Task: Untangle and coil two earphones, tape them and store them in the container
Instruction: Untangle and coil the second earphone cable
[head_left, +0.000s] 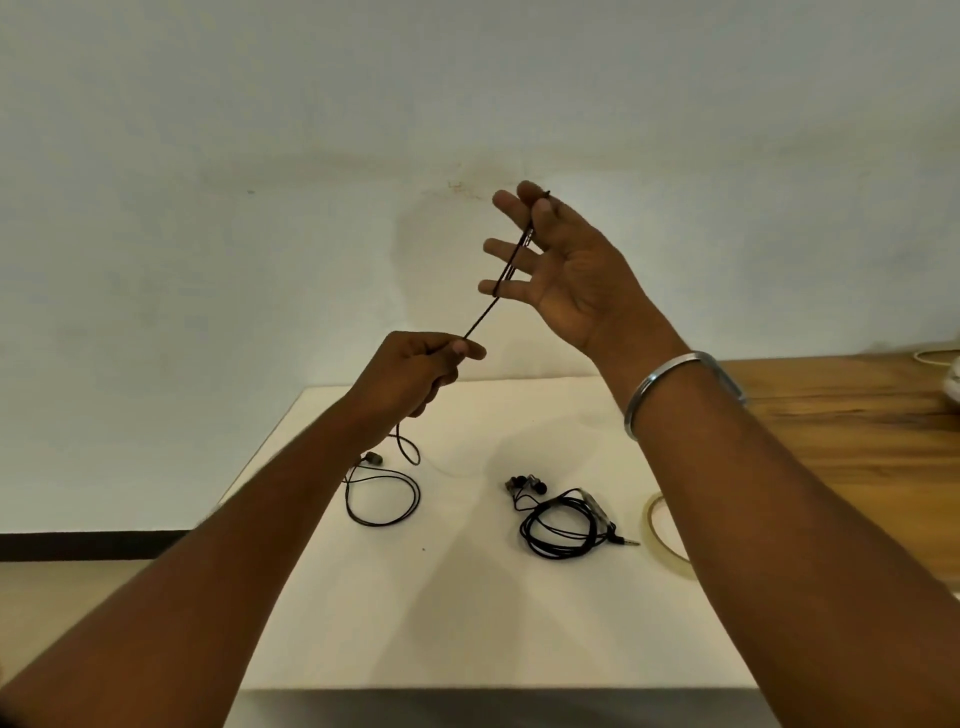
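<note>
Head: cord (480, 322) taut between left hand (415, 374) and right hand (566, 260)

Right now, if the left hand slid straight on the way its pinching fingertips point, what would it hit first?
Probably the right hand. The left hand pinches the taut earphone cord and points up along it, toward the right hand's little finger. Depth is hard to judge.

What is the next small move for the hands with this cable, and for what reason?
Probably the left hand should carry the earphone cable in another turn around the spread fingers of the right hand. The cable runs taut between both hands, the right thumb seems to pin its end, and a long slack part lies uncoiled on the table.
</note>
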